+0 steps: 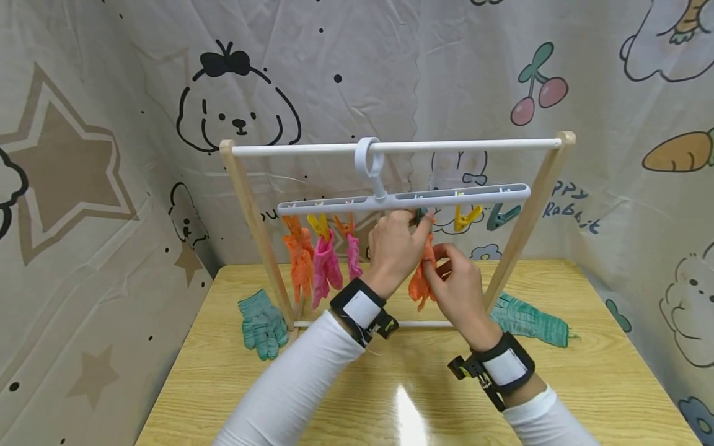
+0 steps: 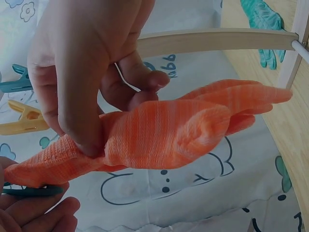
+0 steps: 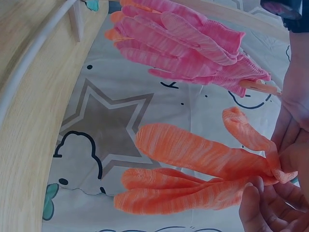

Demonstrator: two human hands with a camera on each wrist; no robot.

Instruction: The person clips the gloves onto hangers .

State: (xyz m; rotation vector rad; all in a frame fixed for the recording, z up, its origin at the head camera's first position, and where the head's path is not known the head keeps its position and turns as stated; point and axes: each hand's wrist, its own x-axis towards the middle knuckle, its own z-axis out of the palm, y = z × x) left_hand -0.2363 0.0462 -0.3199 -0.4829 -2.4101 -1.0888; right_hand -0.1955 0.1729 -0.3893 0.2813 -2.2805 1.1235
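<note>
In the head view my left hand [image 1: 395, 248] is just under the middle of a grey hanger [image 1: 474, 195]. Its fingers pinch a dark green clothespin [image 2: 34, 191] at the cuff of an orange knit glove [image 1: 419, 284]. My right hand [image 1: 460, 288] pinches that glove below the cuff, between thumb and fingers. The glove's fingers [image 3: 159, 195] dangle downward. Left of my hands, another orange glove [image 1: 301, 260] and pink gloves [image 1: 326, 267] hang from orange and yellow clothespins. To the right, a yellow clothespin [image 1: 467, 217] and a green clothespin [image 1: 503, 215] hang bare.
The hanger hooks over a white rod [image 1: 474, 146] on a wooden frame [image 1: 251, 229]. One green glove [image 1: 263, 325] lies on the wooden table [image 1: 446, 384] by the left leg, and green knitwear [image 1: 532, 321] lies by the right leg. A patterned cloth stands behind.
</note>
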